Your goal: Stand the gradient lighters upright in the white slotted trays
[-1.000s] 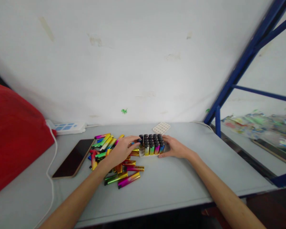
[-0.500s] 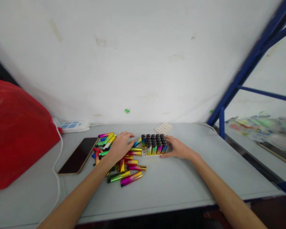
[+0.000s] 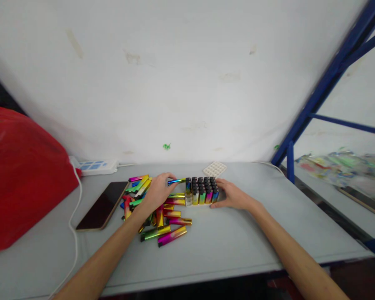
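A block of upright rainbow-coloured lighters (image 3: 201,190) with black tops stands in a tray on the grey table (image 3: 225,237). My left hand (image 3: 156,192) pinches one blue-green lighter (image 3: 176,181), held level just left of the block. Under and around that hand lies a heap of loose lighters (image 3: 158,216). My right hand (image 3: 234,195) rests with fingers stretched against the block's right side.
A dark phone (image 3: 102,205) lies left of the heap, with a white cable (image 3: 73,225) and a power strip (image 3: 95,166) behind it. A red bag (image 3: 21,179) fills the left. A white empty tray (image 3: 215,168) sits at the back; a blue rack frame (image 3: 315,100) stands on the right.
My left hand went from the block back to the heap and now holds one lighter up beside the block. The right hand stayed against the block.
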Demonstrator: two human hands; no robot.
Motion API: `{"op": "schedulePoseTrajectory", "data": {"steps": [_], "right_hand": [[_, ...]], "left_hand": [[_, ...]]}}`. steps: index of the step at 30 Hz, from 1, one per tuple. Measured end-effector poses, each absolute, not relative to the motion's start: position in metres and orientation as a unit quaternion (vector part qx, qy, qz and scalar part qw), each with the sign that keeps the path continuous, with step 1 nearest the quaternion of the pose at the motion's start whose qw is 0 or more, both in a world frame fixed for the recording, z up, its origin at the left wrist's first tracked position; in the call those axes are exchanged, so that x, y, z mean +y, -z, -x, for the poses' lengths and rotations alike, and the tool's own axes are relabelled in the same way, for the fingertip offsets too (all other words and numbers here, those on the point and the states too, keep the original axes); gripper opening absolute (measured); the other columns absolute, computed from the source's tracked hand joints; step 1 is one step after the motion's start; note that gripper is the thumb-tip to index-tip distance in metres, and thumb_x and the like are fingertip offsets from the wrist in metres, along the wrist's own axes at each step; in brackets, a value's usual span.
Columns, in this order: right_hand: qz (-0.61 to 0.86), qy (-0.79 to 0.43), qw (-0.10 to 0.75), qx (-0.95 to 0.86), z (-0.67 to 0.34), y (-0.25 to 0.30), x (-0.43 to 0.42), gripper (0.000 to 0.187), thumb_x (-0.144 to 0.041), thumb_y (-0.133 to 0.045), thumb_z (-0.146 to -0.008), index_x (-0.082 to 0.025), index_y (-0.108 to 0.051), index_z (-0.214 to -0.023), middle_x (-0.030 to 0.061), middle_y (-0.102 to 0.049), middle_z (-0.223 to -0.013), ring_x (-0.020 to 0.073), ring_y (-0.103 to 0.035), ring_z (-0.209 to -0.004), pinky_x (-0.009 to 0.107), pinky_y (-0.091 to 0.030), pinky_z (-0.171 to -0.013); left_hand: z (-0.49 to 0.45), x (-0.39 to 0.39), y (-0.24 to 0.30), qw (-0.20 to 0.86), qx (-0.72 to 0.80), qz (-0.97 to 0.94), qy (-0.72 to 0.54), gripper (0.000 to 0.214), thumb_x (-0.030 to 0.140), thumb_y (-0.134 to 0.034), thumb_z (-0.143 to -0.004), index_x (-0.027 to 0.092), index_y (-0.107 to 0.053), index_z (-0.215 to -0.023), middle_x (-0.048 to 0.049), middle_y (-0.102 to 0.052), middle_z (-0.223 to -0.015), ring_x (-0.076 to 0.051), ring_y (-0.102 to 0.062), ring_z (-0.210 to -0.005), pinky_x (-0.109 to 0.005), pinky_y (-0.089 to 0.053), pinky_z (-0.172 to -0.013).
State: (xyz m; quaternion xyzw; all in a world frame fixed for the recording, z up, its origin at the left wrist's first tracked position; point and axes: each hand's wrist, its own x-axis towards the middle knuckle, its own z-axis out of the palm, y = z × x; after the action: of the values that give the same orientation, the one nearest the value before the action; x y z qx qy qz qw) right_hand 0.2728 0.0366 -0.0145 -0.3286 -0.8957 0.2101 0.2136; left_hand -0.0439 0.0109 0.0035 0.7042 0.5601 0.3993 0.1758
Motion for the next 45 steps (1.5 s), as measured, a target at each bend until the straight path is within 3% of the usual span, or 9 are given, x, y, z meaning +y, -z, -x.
{"op": "schedulePoseTrajectory", "data": {"steps": [5, 11, 20, 27, 35, 37, 40, 45], "right_hand": [[0.329, -0.216, 0.215, -0.894, -0.273, 0.015, 0.036, 0.077, -0.059, -0.086, -0.069, -0.016, -0.065, -0.129, 0.0136, -0.059, -0.138, 0.0323, -0.054, -0.128, 0.048, -0.042, -0.114], [0.338, -0.215, 0.211, -0.892, -0.273, 0.017, 0.037, 0.078, -0.059, -0.086, -0.068, -0.016, -0.064, -0.13, 0.0141, -0.058, -0.139, 0.0322, -0.053, -0.129, 0.048, -0.041, -0.115], [0.335, -0.212, 0.217, -0.892, -0.274, 0.018, 0.037, 0.08, -0.059, -0.085, -0.069, -0.018, -0.062, -0.134, 0.0132, -0.058, -0.14, 0.0325, -0.053, -0.13, 0.048, -0.041, -0.115], [0.333, -0.215, 0.219, -0.892, -0.273, 0.016, 0.036, 0.082, -0.059, -0.085, -0.069, -0.017, -0.061, -0.135, 0.014, -0.057, -0.14, 0.0327, -0.053, -0.13, 0.048, -0.041, -0.116], [0.326, -0.209, 0.211, -0.897, -0.273, 0.014, 0.036, 0.08, -0.059, -0.084, -0.071, -0.017, -0.061, -0.134, 0.0132, -0.058, -0.14, 0.0319, -0.053, -0.129, 0.047, -0.042, -0.115], [0.327, -0.211, 0.212, -0.897, -0.273, 0.014, 0.036, 0.079, -0.059, -0.084, -0.07, -0.017, -0.061, -0.133, 0.0132, -0.058, -0.139, 0.0319, -0.054, -0.128, 0.048, -0.042, -0.114], [0.329, -0.216, 0.218, -0.893, -0.273, 0.013, 0.035, 0.076, -0.057, -0.085, -0.07, -0.017, -0.063, -0.131, 0.0136, -0.059, -0.138, 0.0324, -0.054, -0.128, 0.048, -0.042, -0.114], [0.334, -0.216, 0.212, -0.893, -0.273, 0.014, 0.035, 0.076, -0.056, -0.085, -0.071, -0.017, -0.063, -0.132, 0.0134, -0.058, -0.139, 0.0321, -0.053, -0.129, 0.048, -0.042, -0.114]], "left_hand": [[0.043, 0.002, -0.022, 0.375, 0.499, -0.571, -0.533, 0.033, 0.04, -0.082, -0.074, 0.018, -0.068, -0.093, -0.0078, -0.075, -0.101, -0.023, -0.069, -0.096, -0.035, -0.052, -0.09], [0.034, -0.007, -0.032, 0.521, 0.406, -0.42, -0.622, 0.038, 0.04, -0.086, -0.072, 0.017, -0.064, -0.093, -0.0029, -0.072, -0.093, -0.021, -0.071, -0.097, -0.038, -0.054, -0.096], [0.024, -0.012, -0.022, 0.596, 0.368, -0.405, -0.587, 0.035, 0.038, -0.086, -0.073, 0.011, -0.069, -0.086, -0.0032, -0.064, -0.087, -0.014, -0.064, -0.083, -0.027, -0.058, -0.076], [0.017, -0.024, -0.025, 0.634, 0.354, -0.45, -0.52, 0.03, 0.04, -0.077, -0.084, 0.017, -0.058, -0.087, -0.0006, -0.063, -0.084, -0.013, -0.064, -0.071, -0.028, -0.055, -0.069], [0.009, -0.033, -0.024, 0.661, 0.355, -0.475, -0.46, 0.034, 0.054, -0.059, -0.093, 0.025, -0.054, -0.11, 0.0046, -0.049, -0.064, -0.013, -0.049, -0.054, -0.024, -0.047, -0.048], [0.007, -0.033, -0.024, 0.693, 0.357, -0.433, -0.452, 0.035, 0.056, -0.058, -0.092, 0.024, -0.054, -0.107, 0.0066, -0.041, -0.063, -0.009, -0.038, -0.048, -0.019, -0.038, -0.042], [0.007, -0.031, -0.025, 0.73, 0.371, -0.374, -0.435, 0.042, 0.06, -0.047, -0.093, 0.019, -0.053, -0.086, 0.0069, -0.032, -0.06, -0.007, -0.026, -0.044, -0.016, -0.027, -0.04], [0.01, -0.028, -0.024, 0.719, 0.38, -0.386, -0.435, 0.038, 0.045, -0.04, -0.092, 0.018, -0.042, -0.065, 0.0061, -0.024, -0.055, -0.007, -0.02, -0.044, -0.017, -0.021, -0.041]]}}
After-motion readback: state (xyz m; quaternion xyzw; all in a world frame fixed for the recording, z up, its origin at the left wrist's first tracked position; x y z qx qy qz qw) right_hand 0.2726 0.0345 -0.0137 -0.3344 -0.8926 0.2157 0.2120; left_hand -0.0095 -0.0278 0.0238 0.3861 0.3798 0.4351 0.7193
